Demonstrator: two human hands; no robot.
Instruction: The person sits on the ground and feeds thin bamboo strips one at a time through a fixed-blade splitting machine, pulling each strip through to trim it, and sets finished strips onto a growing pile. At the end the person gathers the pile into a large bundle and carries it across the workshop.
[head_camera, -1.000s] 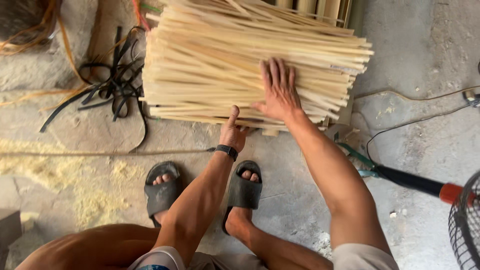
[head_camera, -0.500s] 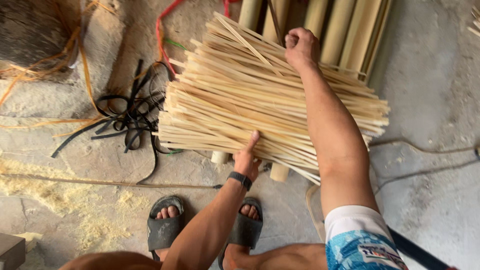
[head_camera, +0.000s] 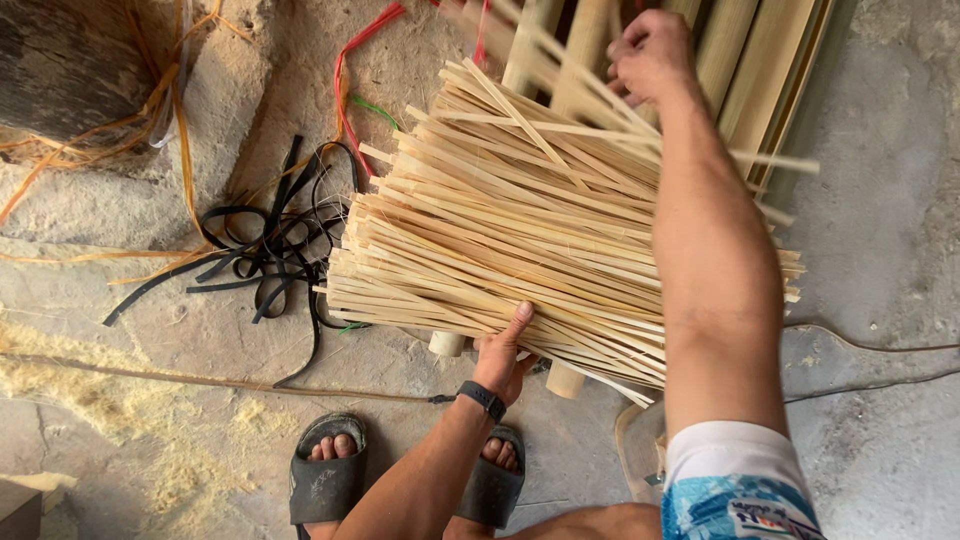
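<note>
A thick stack of pale split bamboo strips (head_camera: 520, 250) lies across round bamboo poles (head_camera: 720, 60) on the concrete floor. My left hand (head_camera: 503, 352), with a dark watch on its wrist, presses against the near edge of the stack with its thumb up on the strips. My right hand (head_camera: 650, 52) reaches over the far side of the stack and is closed around a few long strips (head_camera: 560, 75), which are lifted and slant above the pile.
Black rubber straps (head_camera: 265, 250) lie tangled left of the stack. Red and orange cords (head_camera: 345, 80) trail at the upper left near a dark stump (head_camera: 70, 60). Sawdust (head_camera: 90, 390) covers the floor at left. My sandalled feet (head_camera: 330, 470) stand below. A cable (head_camera: 880, 350) runs at right.
My right hand went from flat on the stack's near side to its far side and closed on a few strips, lifting them. The left hand stayed at the near edge.
</note>
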